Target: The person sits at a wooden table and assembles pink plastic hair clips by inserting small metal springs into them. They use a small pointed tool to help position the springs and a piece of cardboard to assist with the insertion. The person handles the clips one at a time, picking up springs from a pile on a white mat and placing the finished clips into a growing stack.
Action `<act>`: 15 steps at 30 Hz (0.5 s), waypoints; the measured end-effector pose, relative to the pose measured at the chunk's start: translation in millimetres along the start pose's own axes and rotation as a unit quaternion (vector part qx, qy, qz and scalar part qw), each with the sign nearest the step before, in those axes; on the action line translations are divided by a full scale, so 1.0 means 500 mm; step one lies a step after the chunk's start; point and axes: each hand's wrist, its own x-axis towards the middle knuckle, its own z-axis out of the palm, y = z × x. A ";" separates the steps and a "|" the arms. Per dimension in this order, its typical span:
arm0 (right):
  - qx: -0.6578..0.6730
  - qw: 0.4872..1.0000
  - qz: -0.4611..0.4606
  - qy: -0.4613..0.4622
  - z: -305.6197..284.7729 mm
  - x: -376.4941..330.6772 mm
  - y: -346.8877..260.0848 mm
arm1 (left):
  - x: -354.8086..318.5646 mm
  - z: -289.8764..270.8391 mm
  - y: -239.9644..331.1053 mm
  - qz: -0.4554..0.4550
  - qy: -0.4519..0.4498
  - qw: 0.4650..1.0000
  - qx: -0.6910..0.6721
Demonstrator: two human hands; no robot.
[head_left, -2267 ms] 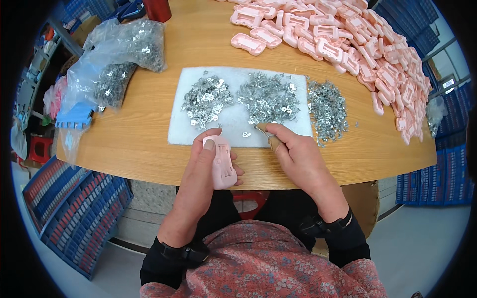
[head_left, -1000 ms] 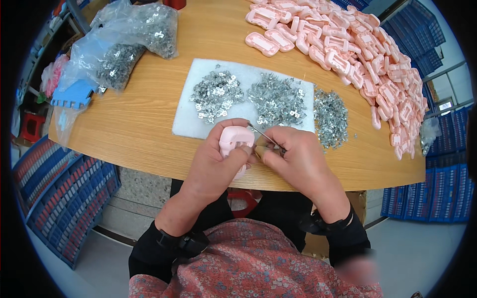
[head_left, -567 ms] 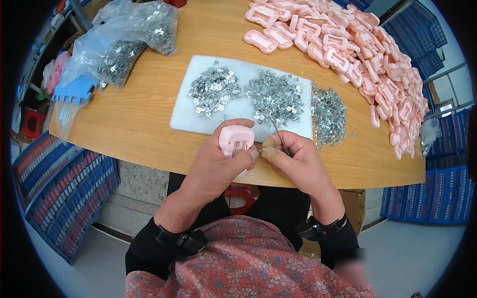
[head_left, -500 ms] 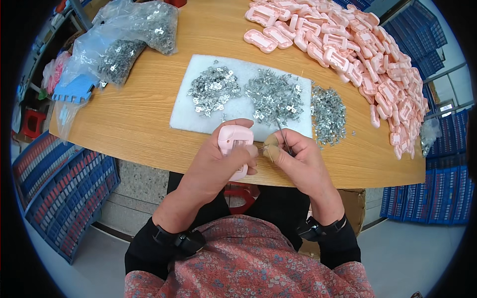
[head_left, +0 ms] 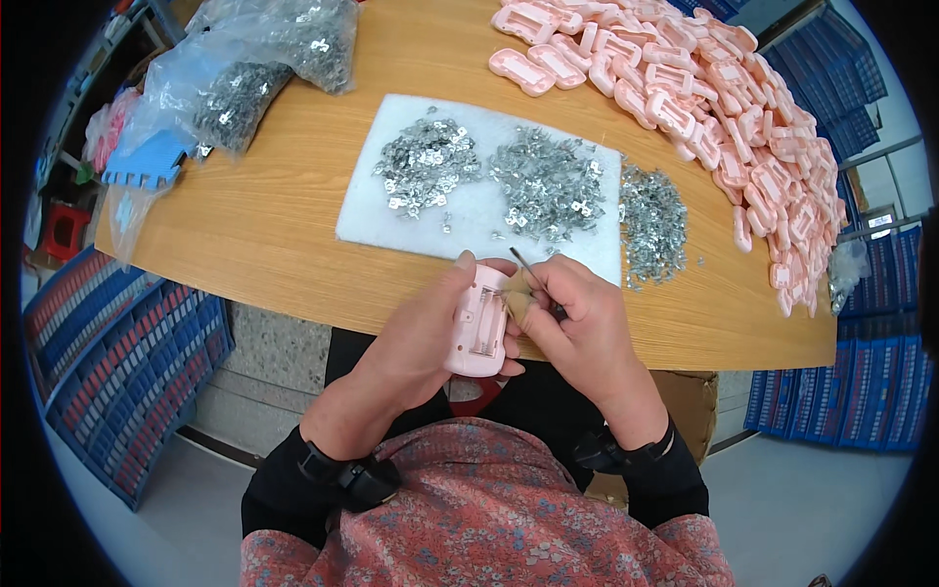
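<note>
Two clear bags [head_left: 256, 61] of shiny metal bits lie far left on the wooden surface [head_left: 293, 210]. Left hand [head_left: 423, 338] grips a smooth pink plastic shell [head_left: 477, 335] at the near edge; right hand [head_left: 577, 328] pinches thin tweezers [head_left: 522, 272] against it.

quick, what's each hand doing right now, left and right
Left hand: closed around a pink plastic case, its open side up.
Right hand: closed, pinching thin metal tweezers at the case.
</note>
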 end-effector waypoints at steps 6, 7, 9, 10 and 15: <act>-0.146 0.985 -0.089 0.004 0.004 -0.006 -0.008 | 0.009 -0.012 -0.009 -0.005 -0.002 1.000 0.024; -0.146 0.985 -0.089 0.008 0.003 -0.007 -0.007 | 0.009 -0.010 -0.007 -0.008 0.002 1.000 0.016; -0.126 0.989 -0.073 0.019 -0.001 -0.009 -0.005 | 0.006 -0.004 -0.002 -0.012 0.009 1.000 0.001; -0.103 0.993 -0.056 0.026 -0.004 -0.011 -0.002 | 0.006 -0.006 -0.002 -0.010 0.005 1.000 -0.001; -0.002 0.998 0.018 0.054 0.003 -0.016 0.002 | 0.001 -0.006 -0.003 0.003 0.004 1.000 0.012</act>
